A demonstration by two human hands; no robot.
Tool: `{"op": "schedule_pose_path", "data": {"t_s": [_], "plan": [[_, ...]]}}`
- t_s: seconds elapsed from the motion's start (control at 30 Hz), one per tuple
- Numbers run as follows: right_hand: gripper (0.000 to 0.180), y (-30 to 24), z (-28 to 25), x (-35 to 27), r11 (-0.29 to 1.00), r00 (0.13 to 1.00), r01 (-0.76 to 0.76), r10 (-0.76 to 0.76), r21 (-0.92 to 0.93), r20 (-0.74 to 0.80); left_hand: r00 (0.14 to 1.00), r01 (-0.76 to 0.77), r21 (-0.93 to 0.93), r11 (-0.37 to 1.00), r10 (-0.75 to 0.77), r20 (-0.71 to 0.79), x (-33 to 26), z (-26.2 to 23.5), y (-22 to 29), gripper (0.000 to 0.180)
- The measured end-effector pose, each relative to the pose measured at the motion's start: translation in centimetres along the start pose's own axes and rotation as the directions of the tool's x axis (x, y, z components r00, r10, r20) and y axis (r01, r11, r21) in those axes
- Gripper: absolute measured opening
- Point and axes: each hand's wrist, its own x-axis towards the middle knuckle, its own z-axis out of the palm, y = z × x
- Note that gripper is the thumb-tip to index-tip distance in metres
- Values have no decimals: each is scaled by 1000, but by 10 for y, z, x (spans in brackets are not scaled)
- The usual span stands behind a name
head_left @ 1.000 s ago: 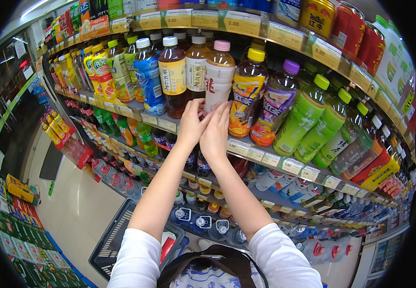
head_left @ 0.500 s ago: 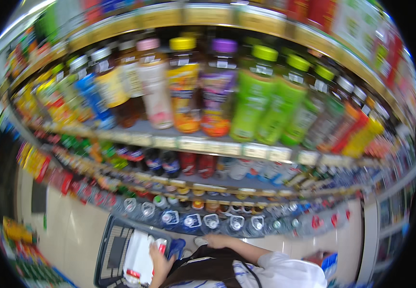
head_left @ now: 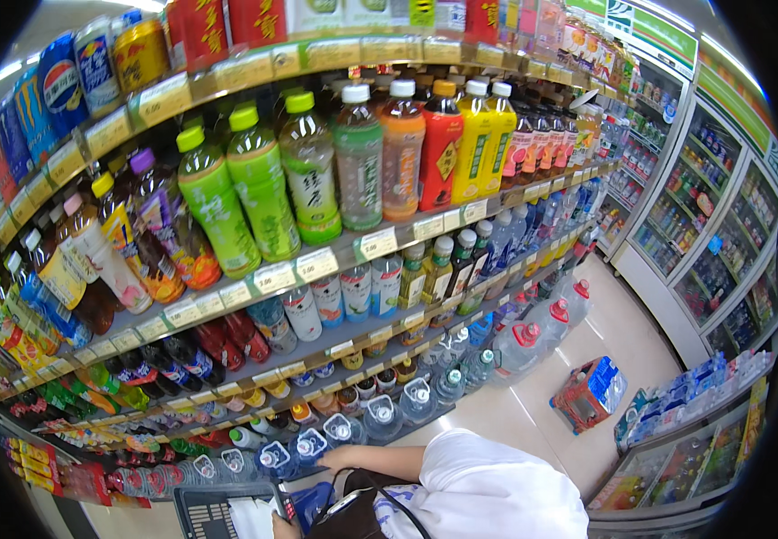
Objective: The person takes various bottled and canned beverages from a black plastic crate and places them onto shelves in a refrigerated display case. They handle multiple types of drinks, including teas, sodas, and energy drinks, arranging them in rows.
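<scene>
My left hand [head_left: 284, 527] is at the lower edge, partly cut off, with its fingers bent against a dark, red-marked piece [head_left: 287, 503] at the side of a grey shopping basket or cart [head_left: 193, 512]. What the fingers hold is unclear. A white, paper-like thing [head_left: 252, 518] lies inside it. My right hand [head_left: 331, 460] hangs before my body, close to a black bag strap [head_left: 346, 476] and in front of large water bottles [head_left: 310, 445] standing low by the shelf. Its fingers are too small to read.
A curved drink shelf holds green tea bottles [head_left: 268, 193], yellow bottles [head_left: 477, 148] and cans [head_left: 64, 81]. Glass-door coolers [head_left: 699, 207] stand at the far right. On the tiled floor [head_left: 519, 404] is a wrapped red-and-blue pack [head_left: 591, 395], near stacked water packs [head_left: 685, 395].
My view has swung right along the shelf, bringing in the coolers. The cart and my left hand now sit lower in the picture. My right hand appears further left.
</scene>
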Motion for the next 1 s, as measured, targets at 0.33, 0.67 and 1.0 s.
{"op": "schedule_pose_path", "data": {"t_s": [0.33, 0.67, 1.0], "plan": [[30, 72, -11, -135, 971, 982, 179, -186, 160, 31, 901, 403, 47, 914, -388, -193, -18, 4, 35, 52], [29, 115, -72, -241, 898, 940, 151, -259, 414, 221, 914, 325, 208, 923, -249, -320, -5, 19, 15, 34], [24, 98, -83, -257, 952, 841, 151, -265, 266, 472, 955, 295, 195, 935, -287, -67, -11, 54, 88, 30]]}}
